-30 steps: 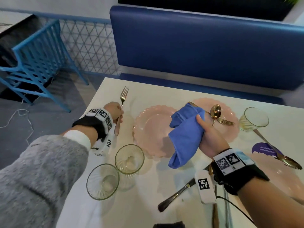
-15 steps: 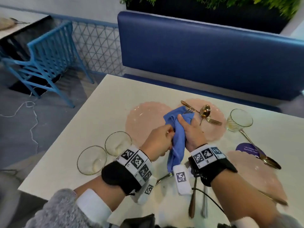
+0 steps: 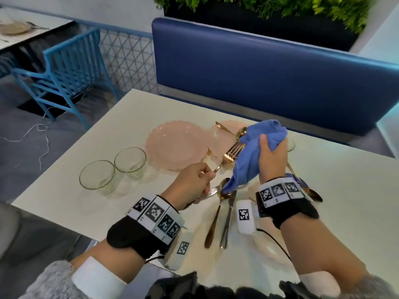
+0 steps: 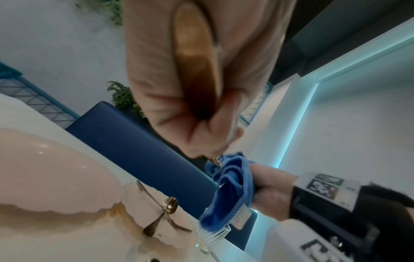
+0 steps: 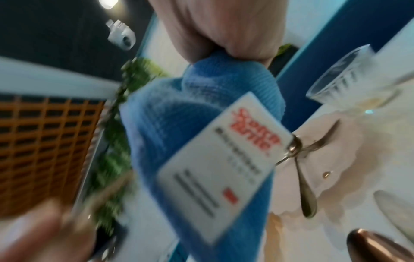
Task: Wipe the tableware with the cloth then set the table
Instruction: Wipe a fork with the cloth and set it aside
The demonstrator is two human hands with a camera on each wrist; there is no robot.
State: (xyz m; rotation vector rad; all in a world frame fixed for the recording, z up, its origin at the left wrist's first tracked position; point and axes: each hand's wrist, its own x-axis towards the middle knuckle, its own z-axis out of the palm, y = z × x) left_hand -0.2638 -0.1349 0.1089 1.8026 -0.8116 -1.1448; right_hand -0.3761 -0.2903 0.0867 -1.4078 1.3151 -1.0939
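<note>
My left hand [image 3: 194, 180] grips the handle of a gold fork [image 3: 230, 155] and holds it above the white table [image 3: 90, 169], tines pointing up to the right. In the left wrist view the fork handle [image 4: 197, 58] lies in the curled fingers. My right hand [image 3: 271, 160] clutches a bunched blue cloth [image 3: 252, 152] right beside the tines; the cloth [image 5: 201, 141] carries a white label. Two pink scalloped plates [image 3: 174, 145] lie behind the hands.
Two empty glass bowls [image 3: 113, 169] stand at the left. A gold spoon [image 3: 216, 216] and a silver knife [image 3: 227, 219] lie between my wrists. More cutlery rests on the far plate [image 3: 226, 130]. Another spoon [image 3: 311, 190] lies at the right. A blue bench [image 3: 259, 72] runs behind the table.
One second ago my left hand took the fork at the table's left. It brought the fork to the cloth, and now the tines stick out beside the raised cloth.
</note>
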